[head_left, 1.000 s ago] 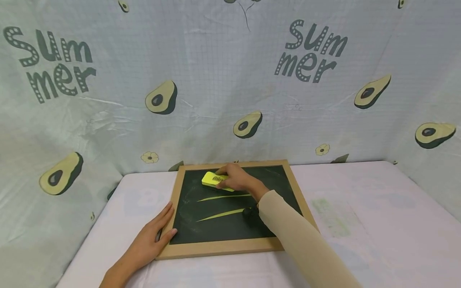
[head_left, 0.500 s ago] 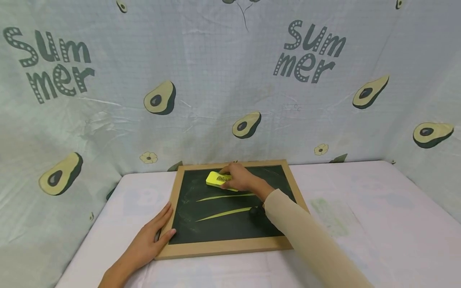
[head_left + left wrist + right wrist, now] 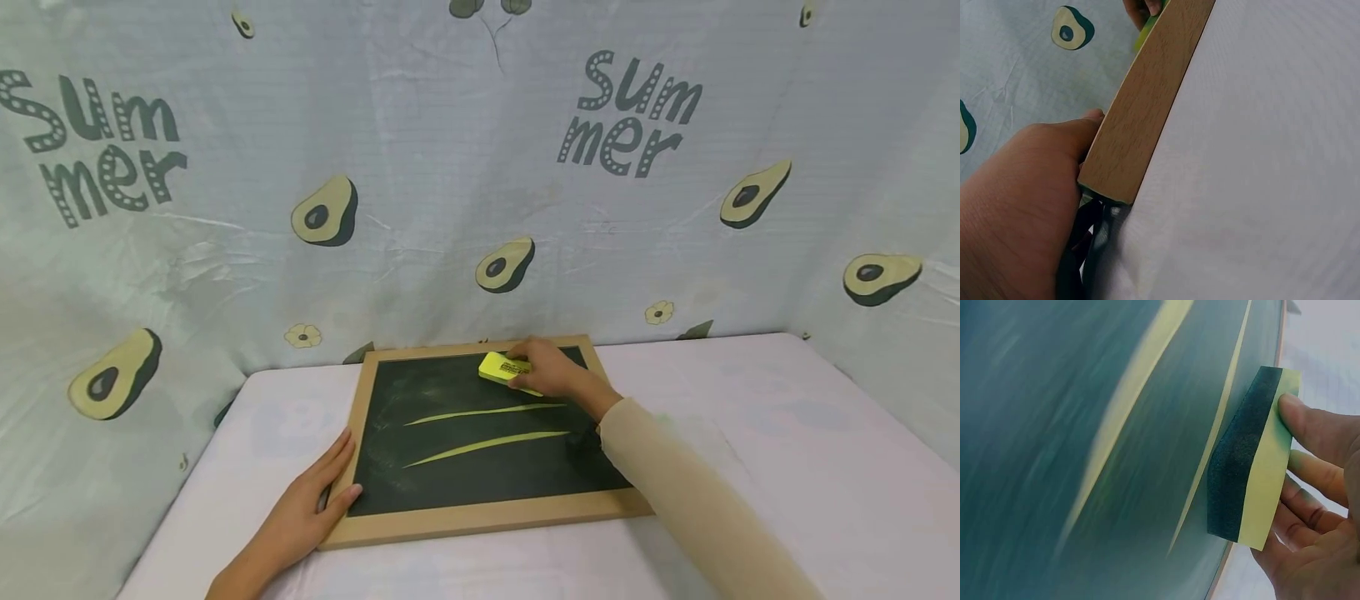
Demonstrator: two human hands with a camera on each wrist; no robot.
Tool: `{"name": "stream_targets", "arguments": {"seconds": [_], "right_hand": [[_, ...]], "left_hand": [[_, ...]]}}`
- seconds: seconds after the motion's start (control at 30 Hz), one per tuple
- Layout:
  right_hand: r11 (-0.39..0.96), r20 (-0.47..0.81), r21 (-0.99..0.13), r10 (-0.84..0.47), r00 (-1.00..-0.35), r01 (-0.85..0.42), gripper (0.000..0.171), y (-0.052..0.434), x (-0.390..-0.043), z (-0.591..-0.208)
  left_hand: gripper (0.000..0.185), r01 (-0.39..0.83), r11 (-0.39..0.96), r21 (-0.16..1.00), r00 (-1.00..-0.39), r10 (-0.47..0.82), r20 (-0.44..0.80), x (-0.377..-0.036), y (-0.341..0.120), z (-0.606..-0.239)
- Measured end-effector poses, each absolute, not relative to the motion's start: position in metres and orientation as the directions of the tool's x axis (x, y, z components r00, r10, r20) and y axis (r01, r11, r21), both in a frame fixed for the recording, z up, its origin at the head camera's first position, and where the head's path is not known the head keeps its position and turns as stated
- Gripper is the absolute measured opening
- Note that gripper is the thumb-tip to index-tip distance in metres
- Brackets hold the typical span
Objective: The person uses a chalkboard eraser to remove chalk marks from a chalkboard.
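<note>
1) the right hand (image 3: 551,367) holds a yellow eraser (image 3: 492,367), thumb on one side and fingers on the other, so its grip is narrow, just the eraser's thickness
2) the eraser is over the far part of a dark board (image 3: 442,492), right of the middle, just beyond the upper of two yellow-green strokes (image 3: 480,414)
3) the right wrist view shows the eraser's two layers: a yellow back (image 3: 1266,481) under the fingers and a dark pad (image 3: 1241,462) facing the board; whether the pad presses fully flat cannot be told
4) both strokes run roughly side by side across the board, tapering to thin points at their left ends; pale smudges mark the surface to the left of the eraser
5) the left hand (image 3: 311,496) is wide, fingers straight and thumb spread apart, touching the left side of the board's wooden frame (image 3: 487,521) near the front corner
6) the board lies on a pale tabletop (image 3: 750,400), its far edge close to a cloth backdrop (image 3: 412,125) printed with avocados, flowers and the word summer
7) a beige sleeve (image 3: 690,483) covers the right forearm and crosses the frame's front right corner in the head view
</note>
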State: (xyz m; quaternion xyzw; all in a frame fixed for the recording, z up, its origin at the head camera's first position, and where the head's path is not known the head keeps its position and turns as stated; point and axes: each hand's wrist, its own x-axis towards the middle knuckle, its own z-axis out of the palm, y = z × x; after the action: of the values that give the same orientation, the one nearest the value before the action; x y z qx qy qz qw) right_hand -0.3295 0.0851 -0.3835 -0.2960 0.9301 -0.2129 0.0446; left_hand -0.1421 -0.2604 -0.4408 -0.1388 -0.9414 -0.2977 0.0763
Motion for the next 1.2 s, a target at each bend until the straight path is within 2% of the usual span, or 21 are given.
{"name": "stream_targets", "arguments": {"seconds": [0.23,0.5,0.8,1.2], "right_hand": [[0.768,0.052,-0.382,-0.537,-0.842,-0.513,0.049,0.108,-0.33,-0.381],[0.771,0.039,-0.451,-0.486,-0.873,-0.449,0.052,0.128,-0.327,-0.384],[0.793,0.029,-0.446,-0.451,-0.892,-0.415,0.053,0.141,-0.322,-0.379],[0.808,0.028,-0.486,-0.366,-0.93,-0.333,0.052,0.147,-0.313,-0.381]], "left_hand": [[0.067,0.273,0.785,0.556,-0.961,0.199,0.19,-0.14,-0.263,-0.44],[0.068,0.259,0.787,0.56,-0.965,0.188,0.183,-0.138,-0.263,-0.442],[0.067,0.278,0.799,0.533,-0.959,0.2,0.201,-0.139,-0.263,-0.439],[0.067,0.281,0.778,0.562,-0.959,0.209,0.19,-0.142,-0.26,-0.438]]}}
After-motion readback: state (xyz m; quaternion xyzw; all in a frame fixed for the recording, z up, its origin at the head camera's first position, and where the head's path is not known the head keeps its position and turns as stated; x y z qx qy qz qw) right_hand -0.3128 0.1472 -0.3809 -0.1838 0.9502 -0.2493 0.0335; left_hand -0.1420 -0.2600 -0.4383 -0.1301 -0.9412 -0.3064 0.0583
